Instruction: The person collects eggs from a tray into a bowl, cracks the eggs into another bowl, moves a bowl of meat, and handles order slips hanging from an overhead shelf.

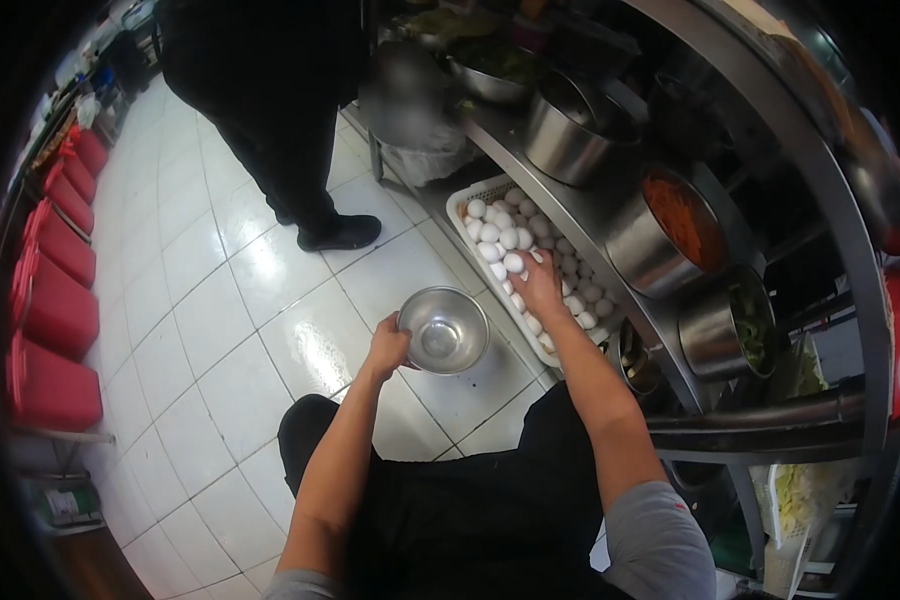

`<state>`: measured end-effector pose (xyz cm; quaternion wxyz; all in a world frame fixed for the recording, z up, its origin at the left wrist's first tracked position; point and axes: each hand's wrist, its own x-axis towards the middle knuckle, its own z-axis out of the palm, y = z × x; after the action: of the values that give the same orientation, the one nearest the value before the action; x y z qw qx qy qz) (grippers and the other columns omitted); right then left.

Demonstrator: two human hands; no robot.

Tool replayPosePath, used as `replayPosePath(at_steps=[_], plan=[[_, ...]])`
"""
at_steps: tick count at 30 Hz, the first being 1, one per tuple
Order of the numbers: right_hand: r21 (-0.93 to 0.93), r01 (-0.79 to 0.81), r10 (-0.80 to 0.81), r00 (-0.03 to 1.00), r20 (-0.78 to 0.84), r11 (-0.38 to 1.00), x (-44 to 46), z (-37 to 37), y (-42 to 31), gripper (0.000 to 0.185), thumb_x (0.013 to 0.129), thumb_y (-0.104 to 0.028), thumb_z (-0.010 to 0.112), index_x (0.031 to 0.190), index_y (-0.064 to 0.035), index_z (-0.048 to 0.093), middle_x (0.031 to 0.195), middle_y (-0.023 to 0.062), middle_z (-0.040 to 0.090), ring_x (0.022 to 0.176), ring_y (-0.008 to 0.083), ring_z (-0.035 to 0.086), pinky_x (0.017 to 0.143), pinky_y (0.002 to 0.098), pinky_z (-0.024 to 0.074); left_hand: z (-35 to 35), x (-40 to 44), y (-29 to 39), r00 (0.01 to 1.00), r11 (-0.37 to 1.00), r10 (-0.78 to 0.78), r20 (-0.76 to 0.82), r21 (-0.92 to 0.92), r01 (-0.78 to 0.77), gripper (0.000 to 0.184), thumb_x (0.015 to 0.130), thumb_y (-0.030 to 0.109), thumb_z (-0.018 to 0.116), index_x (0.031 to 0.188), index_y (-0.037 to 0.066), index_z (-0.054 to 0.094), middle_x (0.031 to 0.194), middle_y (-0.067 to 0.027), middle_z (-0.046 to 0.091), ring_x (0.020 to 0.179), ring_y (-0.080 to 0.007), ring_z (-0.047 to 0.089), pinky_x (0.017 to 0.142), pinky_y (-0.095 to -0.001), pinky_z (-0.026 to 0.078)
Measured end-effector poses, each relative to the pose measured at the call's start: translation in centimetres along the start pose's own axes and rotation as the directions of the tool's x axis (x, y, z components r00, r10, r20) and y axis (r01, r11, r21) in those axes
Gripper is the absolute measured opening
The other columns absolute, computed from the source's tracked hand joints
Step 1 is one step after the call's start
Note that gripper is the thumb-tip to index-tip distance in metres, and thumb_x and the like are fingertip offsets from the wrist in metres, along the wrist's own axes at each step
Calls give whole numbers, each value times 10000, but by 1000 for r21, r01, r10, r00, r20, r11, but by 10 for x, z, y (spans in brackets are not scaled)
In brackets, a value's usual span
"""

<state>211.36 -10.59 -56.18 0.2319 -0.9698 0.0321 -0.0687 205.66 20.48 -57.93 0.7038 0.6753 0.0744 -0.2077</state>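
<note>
A metal mixing bowl [443, 330] hangs over the floor tiles, its inside bare. My left hand [388, 347] grips the bowl by its left rim. To the right, many white eggs [510, 238] are heaped in a white plastic basket [457, 208] on the low level of the shelving. My right hand [538, 285] reaches into the basket, fingers curled down among the eggs. An egg shows right at its fingertips; whether the fingers have closed around one is partly hidden by the hand.
Above the basket runs a metal shelf [530, 172] with steel pots, one holding shredded carrot [682, 215], another green vegetables [750, 325]. Ahead, a person in black trousers and a black shoe [340, 232] stands on the white tiles. Red bins [55, 385] line the left side.
</note>
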Motion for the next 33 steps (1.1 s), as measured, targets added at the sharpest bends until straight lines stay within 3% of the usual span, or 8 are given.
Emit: replayPosePath(at_steps=[4, 6, 9, 15, 17, 19, 29, 33], plan=[[-20, 36, -39, 986, -163, 999, 4, 18, 28, 569, 777, -303, 740, 1269, -90, 550, 1254, 228, 507, 1096, 334, 558, 897, 424, 481, -1, 2, -6, 1000, 998, 27, 13, 55, -28, 370, 820, 4, 421, 1172, -49, 524, 906, -207, 633, 665, -320, 683, 477, -388, 606], [531, -419, 375, 906, 196, 736, 8, -5, 18, 555, 790, -332, 739, 1243, -62, 565, 1100, 149, 618, 930, 216, 612, 717, 359, 526, 1, 1, -3, 1000, 1000, 18, 7, 18, -18, 373, 819, 5, 422, 1174, -49, 523, 908, -207, 632, 664, -321, 683, 483, -391, 608], [745, -375, 453, 885, 109, 553, -3, -29, -11, 521, 788, -343, 745, 1204, -72, 587, 980, 65, 649, 821, 133, 595, 574, 299, 500, 6, -3, 0, 999, 998, -38, 30, -44, 39, 407, 820, 6, 424, 1216, -39, 509, 955, -192, 627, 700, -303, 682, 516, -402, 618], [817, -228, -43, 955, 294, 529, -32, -32, -80, 383, 837, -289, 717, 1138, -78, 611, 995, 50, 619, 834, 120, 595, 493, 239, 504, 8, -2, 3, 995, 999, -41, 95, -20, 43, 447, 814, 12, 428, 1254, -22, 506, 1006, -170, 626, 758, -280, 681, 564, -418, 628], [696, -176, -134, 921, 367, 696, -48, -8, -103, 436, 792, -290, 756, 1142, -76, 608, 1045, 89, 584, 853, 186, 617, 601, 307, 545, 12, -5, 11, 992, 997, -57, 116, -54, 63, 445, 810, 13, 431, 1245, -16, 519, 999, -165, 630, 760, -271, 681, 562, -408, 626], [355, 452, -491, 871, 24, 819, -51, 40, -98, 476, 760, -278, 764, 1169, -97, 600, 1155, 135, 531, 961, 276, 607, 786, 420, 541, 7, -4, 12, 994, 995, -47, 97, -83, 55, 443, 801, 14, 441, 1232, 2, 544, 975, -146, 641, 765, -248, 682, 565, -383, 619], [112, 407, -414, 808, 419, 907, -72, 36, -127, 561, 769, -243, 720, 1291, -142, 541, 1234, 252, 503, 1152, 416, 498, 951, 461, 457, -13, -3, -1, 997, 990, -71, 21, -123, 74, 407, 816, 41, 475, 1210, 6, 569, 959, -124, 655, 750, -237, 688, 559, -382, 611], [376, 65, -102, 992, 80, 924, 3, -28, -97, 479, 750, -211, 727, 1180, -53, 585, 1253, 209, 546, 1092, 336, 576, 944, 406, 458, -12, -7, 1, 996, 992, -82, -21, -98, 79, 410, 789, 21, 451, 1170, -11, 599, 934, -133, 660, 769, -252, 686, 537, -368, 599]])
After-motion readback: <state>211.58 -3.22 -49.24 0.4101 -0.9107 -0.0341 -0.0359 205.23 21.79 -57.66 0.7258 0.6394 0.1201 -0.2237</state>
